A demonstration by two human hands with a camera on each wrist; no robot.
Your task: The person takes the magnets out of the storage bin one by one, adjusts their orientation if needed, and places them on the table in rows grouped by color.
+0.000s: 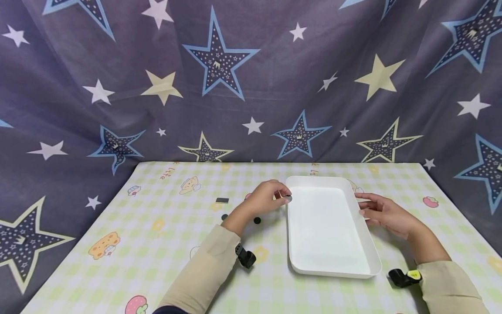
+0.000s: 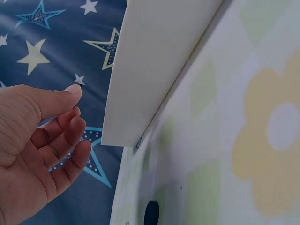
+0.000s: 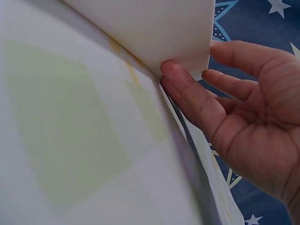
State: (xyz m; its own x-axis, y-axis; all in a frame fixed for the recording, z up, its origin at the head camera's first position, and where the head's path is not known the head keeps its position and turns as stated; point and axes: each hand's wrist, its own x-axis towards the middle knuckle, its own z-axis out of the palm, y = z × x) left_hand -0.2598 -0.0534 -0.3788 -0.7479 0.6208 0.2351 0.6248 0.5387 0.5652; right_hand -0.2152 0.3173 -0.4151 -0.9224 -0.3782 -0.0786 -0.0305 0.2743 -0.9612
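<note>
Over the white tray's (image 1: 329,226) left rim, the left hand (image 1: 268,198) pinches a small dark disc (image 1: 289,198).

The person wears a soft tan top with long sleeves. The left sleeve (image 1: 204,270) goes down to the wrist, and so does the right sleeve (image 1: 451,283). A bit of dark blue cloth peeks out under the left sleeve near the bottom. A small black camera clip (image 1: 245,256) sits by the left wrist. Another clip (image 1: 404,277) by the right wrist is black with a yellow part. The left hand (image 1: 266,198) and the right hand (image 1: 386,212) are bare, with no rings or gloves.
</note>
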